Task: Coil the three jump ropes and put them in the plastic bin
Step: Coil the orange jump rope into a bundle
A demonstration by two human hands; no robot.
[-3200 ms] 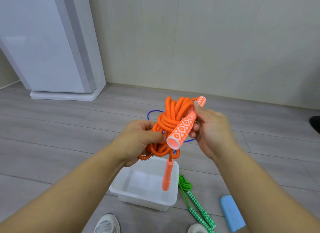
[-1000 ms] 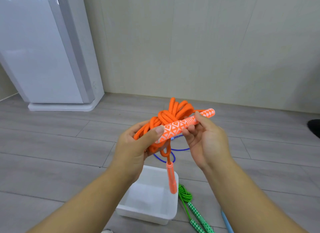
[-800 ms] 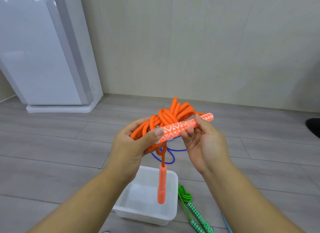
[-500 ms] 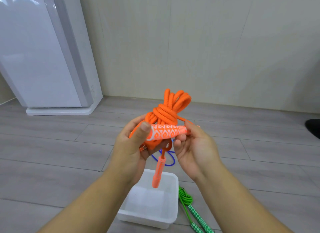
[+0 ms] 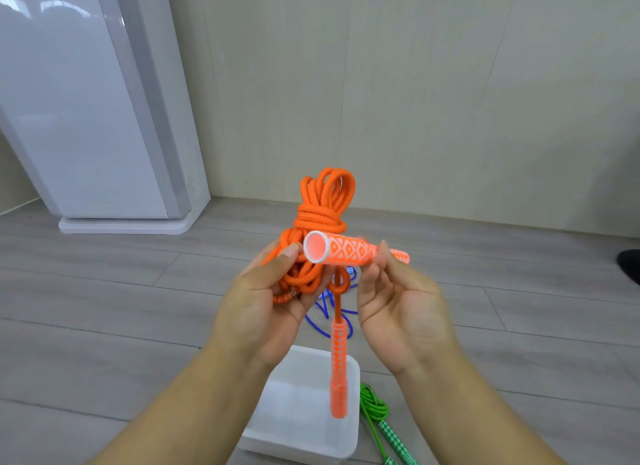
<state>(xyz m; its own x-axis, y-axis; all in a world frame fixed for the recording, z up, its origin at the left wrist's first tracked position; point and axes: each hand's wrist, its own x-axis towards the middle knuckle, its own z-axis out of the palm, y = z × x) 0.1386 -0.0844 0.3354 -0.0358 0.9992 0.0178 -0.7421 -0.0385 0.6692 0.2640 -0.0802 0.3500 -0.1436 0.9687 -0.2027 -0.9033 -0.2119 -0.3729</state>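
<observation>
My left hand (image 5: 266, 305) grips a coiled orange jump rope (image 5: 322, 208), bound round its middle, held chest-high. My right hand (image 5: 398, 305) pinches one orange-and-white patterned handle (image 5: 346, 251), lying level with its open end toward me. The other orange handle (image 5: 338, 371) dangles straight down over the white plastic bin (image 5: 287, 412) on the floor below. A green jump rope (image 5: 375, 409) lies on the floor right of the bin. A blue jump rope (image 5: 325, 322) lies on the floor beyond the bin, mostly hidden by my hands.
A white appliance (image 5: 86, 118) stands at the back left against the beige wall. Grey plank floor spreads all around. A dark object (image 5: 630, 265) sits at the right edge.
The handle in my right hand has swung round so its open end faces me. The coil has tipped more upright, and the hanging handle has swayed over the bin.
</observation>
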